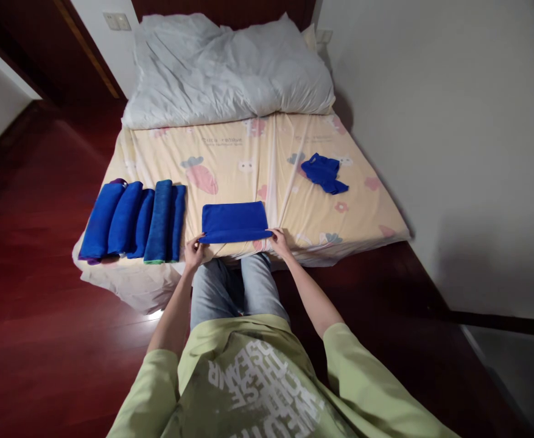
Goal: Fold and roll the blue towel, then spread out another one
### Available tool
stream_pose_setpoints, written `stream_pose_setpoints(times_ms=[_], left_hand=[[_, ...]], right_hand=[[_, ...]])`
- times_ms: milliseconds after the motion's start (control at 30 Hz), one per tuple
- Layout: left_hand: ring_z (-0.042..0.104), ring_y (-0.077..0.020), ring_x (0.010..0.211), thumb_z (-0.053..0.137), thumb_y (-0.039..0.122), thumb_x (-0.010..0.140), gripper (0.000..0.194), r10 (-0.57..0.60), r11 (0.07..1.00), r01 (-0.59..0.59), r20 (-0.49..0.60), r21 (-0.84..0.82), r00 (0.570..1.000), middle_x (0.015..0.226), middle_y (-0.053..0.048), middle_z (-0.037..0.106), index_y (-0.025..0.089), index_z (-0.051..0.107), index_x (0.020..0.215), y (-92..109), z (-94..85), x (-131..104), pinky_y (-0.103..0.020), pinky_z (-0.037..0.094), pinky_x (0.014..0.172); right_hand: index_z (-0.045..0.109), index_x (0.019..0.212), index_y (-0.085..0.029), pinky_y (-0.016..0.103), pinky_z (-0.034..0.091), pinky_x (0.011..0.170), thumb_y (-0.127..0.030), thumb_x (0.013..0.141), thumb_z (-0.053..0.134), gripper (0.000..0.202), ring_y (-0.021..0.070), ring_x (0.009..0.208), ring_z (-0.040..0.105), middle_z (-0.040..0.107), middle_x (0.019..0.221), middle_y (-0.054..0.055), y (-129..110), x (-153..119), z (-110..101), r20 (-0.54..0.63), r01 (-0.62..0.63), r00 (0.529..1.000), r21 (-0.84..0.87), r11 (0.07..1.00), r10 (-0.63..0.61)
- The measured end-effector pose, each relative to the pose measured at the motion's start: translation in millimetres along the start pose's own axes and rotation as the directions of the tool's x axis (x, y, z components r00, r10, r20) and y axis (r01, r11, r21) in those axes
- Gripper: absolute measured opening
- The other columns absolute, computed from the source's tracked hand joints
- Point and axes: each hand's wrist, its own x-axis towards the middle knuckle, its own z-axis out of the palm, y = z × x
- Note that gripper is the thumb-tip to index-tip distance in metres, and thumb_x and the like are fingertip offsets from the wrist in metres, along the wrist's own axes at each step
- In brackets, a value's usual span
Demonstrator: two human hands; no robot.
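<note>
A blue towel [234,218] lies flat as a rectangle at the near edge of the bed, its front edge turned over in a narrow fold. My left hand [194,250] pinches the left end of that fold, and my right hand [278,241] pinches the right end. To the left of my left hand, several rolled towels [132,220] in blue and teal rest side by side; purple and green show at some of their ends. Farther off on the right, a crumpled blue cloth [325,173] sits apart from the rest.
The bed [230,158] has a pale yellow sheet with a strawberry and rabbit print. A bunched grey-white quilt [230,73] fills its head end. A wall [453,152] runs along the right, and dark red floor [33,243] lies to the left.
</note>
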Motion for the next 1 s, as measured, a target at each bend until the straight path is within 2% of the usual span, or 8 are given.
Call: stream_pose_setpoints(times_ms=[133, 233, 333, 467, 633, 767, 1000], left_hand=[[0.065, -0.0183, 0.076, 0.054, 0.052, 0.090, 0.046, -0.008, 1.000, 0.008, -0.018, -0.009, 1.000, 0.095, -0.009, 0.072, 0.017, 0.070, 0.115, -4.6, 0.5, 0.8, -0.028, 0.051, 0.069], [0.063, -0.0190, 0.080, 0.054, 0.051, 0.090, 0.041, -0.038, 0.999, 0.040, -0.075, 0.028, 0.996, 0.090, -0.008, 0.069, 0.017, 0.069, 0.106, -6.1, 1.8, 2.0, -0.029, 0.051, 0.073], [0.063, -0.0206, 0.083, 0.052, 0.049, 0.092, 0.036, -0.048, 0.998, 0.051, -0.091, 0.032, 0.995, 0.091, -0.008, 0.067, 0.018, 0.066, 0.103, -5.1, 2.2, 2.4, -0.032, 0.051, 0.077], [0.065, -0.0232, 0.092, 0.052, 0.048, 0.092, 0.033, -0.035, 0.999, 0.039, -0.087, 0.036, 0.996, 0.095, -0.009, 0.069, 0.019, 0.065, 0.101, -3.0, 1.2, 2.4, -0.035, 0.051, 0.084], [0.066, -0.0206, 0.085, 0.056, 0.048, 0.089, 0.033, -0.096, 0.995, 0.094, -0.103, -0.024, 0.990, 0.092, -0.006, 0.070, 0.020, 0.062, 0.106, -5.7, 1.2, 2.1, -0.032, 0.052, 0.081], [0.065, -0.0190, 0.078, 0.059, 0.047, 0.087, 0.033, -0.076, 0.997, 0.073, -0.134, -0.030, 0.988, 0.085, -0.004, 0.068, 0.021, 0.060, 0.108, -8.7, 1.8, 1.0, -0.031, 0.051, 0.077], [0.065, -0.0186, 0.077, 0.059, 0.045, 0.087, 0.029, -0.069, 0.998, 0.068, -0.143, -0.012, 0.987, 0.086, -0.004, 0.069, 0.022, 0.058, 0.104, -5.0, 2.0, -1.2, -0.031, 0.051, 0.077]], right_hand=[[0.070, 0.093, -0.019, 0.037, 0.055, 0.086, -0.037, 0.082, 0.061, 0.023, 0.0238, 0.100, 0.059, 0.059, 0.113, 0.012, -2.6, 1.3, 1.2, -0.027, -0.030, 0.999, 0.047, 0.998, 0.032], [0.064, 0.077, -0.020, 0.037, 0.055, 0.084, -0.054, 0.084, 0.060, 0.035, 0.0230, 0.094, 0.059, 0.059, 0.108, 0.012, -5.3, 1.7, 1.5, -0.021, -0.029, 0.999, 0.076, 0.997, 0.031], [0.058, 0.070, -0.022, 0.035, 0.053, 0.082, -0.067, 0.084, 0.054, 0.047, 0.0217, 0.086, 0.058, 0.059, 0.093, 0.008, -6.8, 1.4, 0.7, -0.014, -0.019, 1.000, 0.067, 0.998, 0.020], [0.050, 0.062, -0.023, 0.032, 0.049, 0.070, -0.076, 0.082, 0.050, 0.056, 0.0197, 0.071, 0.053, 0.053, 0.068, 0.002, -6.9, 0.0, -0.6, 0.004, -0.086, 0.996, 0.022, 0.996, 0.086], [0.047, 0.058, -0.024, 0.030, 0.043, 0.063, -0.079, 0.079, 0.051, 0.060, 0.0180, 0.064, 0.050, 0.049, 0.058, -0.001, -9.7, -1.3, 0.2, -0.006, -0.109, 0.994, 0.010, 0.994, 0.109], [0.049, 0.056, -0.023, 0.030, 0.041, 0.061, -0.077, 0.078, 0.053, 0.059, 0.0176, 0.061, 0.049, 0.049, 0.056, -0.001, -13.8, -1.8, 0.7, -0.017, -0.119, 0.993, 0.006, 0.993, 0.120], [0.060, 0.062, -0.021, 0.030, 0.044, 0.064, -0.070, 0.078, 0.059, 0.052, 0.0202, 0.066, 0.057, 0.061, 0.064, 0.003, -15.0, -4.1, -1.1, -0.008, -0.136, 0.991, 0.036, 0.990, 0.137]])
